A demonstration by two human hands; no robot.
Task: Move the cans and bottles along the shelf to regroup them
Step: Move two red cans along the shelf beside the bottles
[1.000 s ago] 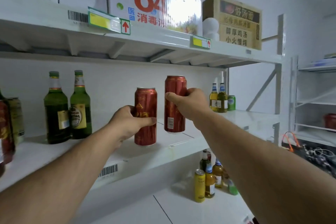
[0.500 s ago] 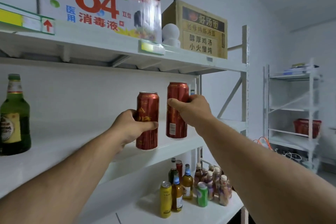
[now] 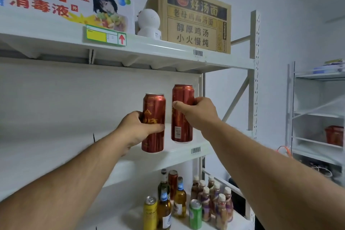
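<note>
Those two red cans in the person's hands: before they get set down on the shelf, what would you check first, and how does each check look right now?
1. Left hand grips the left red can round its middle: ok.
2. Right hand grips the right red can, thumb across the front: ok.
3. Both cans upright: ok.
4. Cans apart, not touching each other: ok.
5. Bare space on the middle shelf beneath and beside the cans: ok, nothing stands there in view.
6. Whether the can bottoms already touch the shelf: cannot tell, though both seem held just above it.
</note>
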